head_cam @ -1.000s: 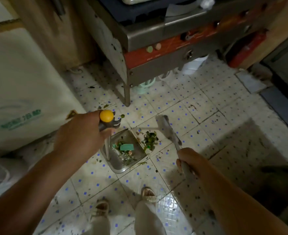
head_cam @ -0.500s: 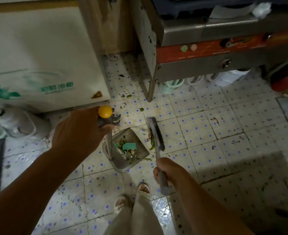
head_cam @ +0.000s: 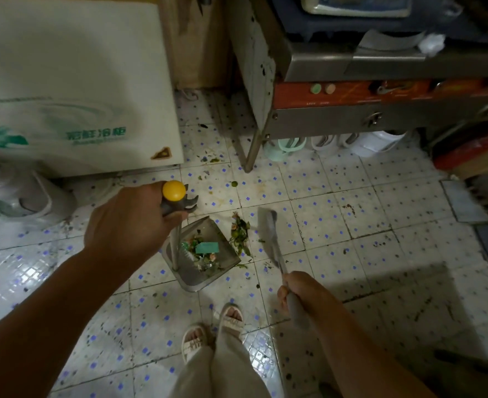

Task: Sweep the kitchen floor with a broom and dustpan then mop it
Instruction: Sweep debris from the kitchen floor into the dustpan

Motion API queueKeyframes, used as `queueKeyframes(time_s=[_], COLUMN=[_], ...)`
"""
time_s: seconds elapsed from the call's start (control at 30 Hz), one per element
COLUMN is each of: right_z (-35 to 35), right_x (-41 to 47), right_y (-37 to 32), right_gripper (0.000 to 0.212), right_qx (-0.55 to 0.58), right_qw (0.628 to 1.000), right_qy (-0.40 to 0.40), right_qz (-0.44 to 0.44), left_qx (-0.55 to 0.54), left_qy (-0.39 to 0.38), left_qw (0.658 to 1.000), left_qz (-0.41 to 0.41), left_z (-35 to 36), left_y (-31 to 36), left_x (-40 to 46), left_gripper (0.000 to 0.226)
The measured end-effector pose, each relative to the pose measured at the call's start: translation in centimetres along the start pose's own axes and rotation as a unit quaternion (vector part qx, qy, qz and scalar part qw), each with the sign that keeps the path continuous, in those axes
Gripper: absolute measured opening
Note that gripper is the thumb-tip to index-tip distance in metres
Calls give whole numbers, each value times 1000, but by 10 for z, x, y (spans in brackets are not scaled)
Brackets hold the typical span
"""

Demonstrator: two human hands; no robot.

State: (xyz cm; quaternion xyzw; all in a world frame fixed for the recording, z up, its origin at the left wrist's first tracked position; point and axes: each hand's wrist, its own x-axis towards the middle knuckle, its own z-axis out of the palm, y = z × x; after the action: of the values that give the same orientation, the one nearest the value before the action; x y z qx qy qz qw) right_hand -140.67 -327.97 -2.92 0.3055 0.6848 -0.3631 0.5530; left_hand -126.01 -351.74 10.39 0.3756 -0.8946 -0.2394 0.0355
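Note:
My left hand [head_cam: 128,222] grips the upright handle of the grey dustpan [head_cam: 191,275], just below its yellow knob [head_cam: 173,190]. The pan stands on the tiled floor [head_cam: 337,234] and holds vegetable scraps and a green card [head_cam: 206,248]. A small heap of green scraps [head_cam: 240,232] lies on the tile at the pan's open lip. My right hand [head_cam: 295,288] grips the grey handle of the broom; its head [head_cam: 268,229] rests on the floor just right of that heap. My two sandalled feet [head_cam: 212,328] stand behind the pan.
A white chest freezer [head_cam: 73,90] stands at the left with pale containers [head_cam: 27,193] beside it. A steel stove stand [head_cam: 380,90] with a thin leg [head_cam: 252,152] fills the upper right; plastic tubs [head_cam: 337,142] sit under it. Loose scraps [head_cam: 212,160] dot the tiles near the freezer.
The broom head has drawn back to the right, away from the pan's lip, baring the heap of green scraps. My view has shifted; the dustpan stays put.

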Motion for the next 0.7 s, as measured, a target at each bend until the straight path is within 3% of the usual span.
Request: queueKeyframes(time_s=[0.17, 0.3, 0.7], right_z=[37, 67, 48], right_x=[4, -8, -41], right_y=[13, 5, -37], right_gripper=[22, 29, 32], right_qx=[47, 11, -18], right_qw=[997, 996, 998], right_qy=[-35, -82, -43], right_qz=[41, 37, -50], left_qx=[-2, -8, -15], left_qy=[-5, 0, 25], left_qw=[1000, 1000, 999], left_qz=[-3, 5, -23], left_z=[0, 0, -13], left_y=[-18, -27, -11], left_x=[-7, -9, 1], left_gripper=[17, 20, 18])
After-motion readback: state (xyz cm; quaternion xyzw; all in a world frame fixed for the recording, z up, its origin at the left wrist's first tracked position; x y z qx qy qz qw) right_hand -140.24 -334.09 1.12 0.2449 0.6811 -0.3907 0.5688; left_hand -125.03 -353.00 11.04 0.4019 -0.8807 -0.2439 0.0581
